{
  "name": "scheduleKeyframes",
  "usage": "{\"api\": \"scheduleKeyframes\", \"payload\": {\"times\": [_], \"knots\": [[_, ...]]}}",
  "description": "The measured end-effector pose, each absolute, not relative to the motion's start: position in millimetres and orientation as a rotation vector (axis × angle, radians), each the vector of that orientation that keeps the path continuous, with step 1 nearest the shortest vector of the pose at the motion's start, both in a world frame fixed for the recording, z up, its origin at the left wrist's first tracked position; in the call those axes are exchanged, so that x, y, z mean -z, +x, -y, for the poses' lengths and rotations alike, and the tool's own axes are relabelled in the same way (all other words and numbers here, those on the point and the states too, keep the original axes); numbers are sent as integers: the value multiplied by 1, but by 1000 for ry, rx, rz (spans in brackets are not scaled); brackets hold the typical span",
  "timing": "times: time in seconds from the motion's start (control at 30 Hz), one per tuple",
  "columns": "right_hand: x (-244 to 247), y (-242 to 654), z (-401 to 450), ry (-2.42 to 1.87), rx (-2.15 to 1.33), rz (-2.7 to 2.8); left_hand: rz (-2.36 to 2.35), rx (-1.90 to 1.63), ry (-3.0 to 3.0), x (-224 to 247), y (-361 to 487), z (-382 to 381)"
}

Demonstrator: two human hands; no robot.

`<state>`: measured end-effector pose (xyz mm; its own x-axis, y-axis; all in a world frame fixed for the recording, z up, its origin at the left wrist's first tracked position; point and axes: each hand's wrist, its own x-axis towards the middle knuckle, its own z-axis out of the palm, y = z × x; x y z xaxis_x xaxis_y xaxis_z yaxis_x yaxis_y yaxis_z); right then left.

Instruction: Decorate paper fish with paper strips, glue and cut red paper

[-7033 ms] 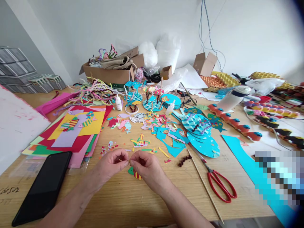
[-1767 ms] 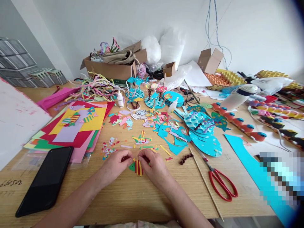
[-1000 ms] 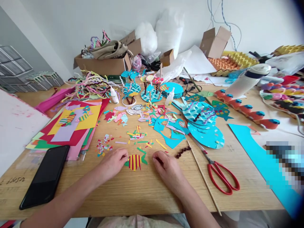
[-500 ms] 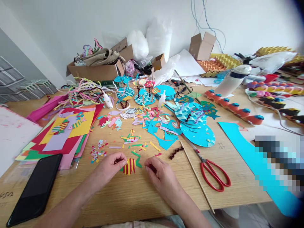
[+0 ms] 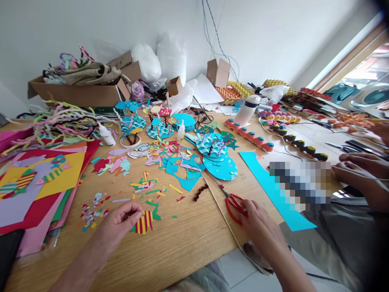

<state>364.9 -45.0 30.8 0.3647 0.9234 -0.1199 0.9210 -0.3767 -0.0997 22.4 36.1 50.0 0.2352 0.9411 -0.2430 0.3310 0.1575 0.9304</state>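
Near the front of the table, my left hand (image 5: 126, 219) is curled with thumb and fingertips pinched at the left edge of a red-and-yellow striped paper fish (image 5: 144, 223). A green paper scrap (image 5: 156, 213) touches the fish's right side. Over on the right, my right hand (image 5: 253, 221) has its fingers on the red handles of the scissors (image 5: 232, 207), whose blades point away to the upper left. A thin wooden stick (image 5: 223, 215) and a dark brown twisted pipe cleaner (image 5: 200, 192) lie between my hands.
Coloured paper sheets (image 5: 68, 178) with paper fish lie at left beside a black phone (image 5: 9, 251). Scraps, glue bottles (image 5: 106, 134) and blue discs (image 5: 220, 167) fill the middle. A blue sheet (image 5: 273, 190) lies right; another person's hands (image 5: 361, 170) are at the far right.
My right hand has moved right, from beside the striped fish to the scissors' handles. My left hand stays by the fish. The view has turned to the right, showing another person's hands.
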Motion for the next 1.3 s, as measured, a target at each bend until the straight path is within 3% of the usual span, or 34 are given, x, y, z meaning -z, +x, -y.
{"api": "scheduleKeyframes", "payload": {"times": [0.33, 0.53, 0.77, 0.9, 1.3], "knots": [[-26, 395, 40, -2592, -357, 1967, -1367, -817, 1272, -55, 22, -30], [-42, 399, 57, -2526, -439, 1776, -1337, -891, 1162, -54, 25, -31], [-75, 323, 62, -2016, -780, 1863, -1287, -938, 1136, -49, 27, -24], [-78, 275, 50, -1756, -771, 1982, -1239, -964, 1125, -46, 37, -18], [-60, 227, 31, -1769, -741, 2095, -1118, -898, 1095, -49, 63, -15]]}}
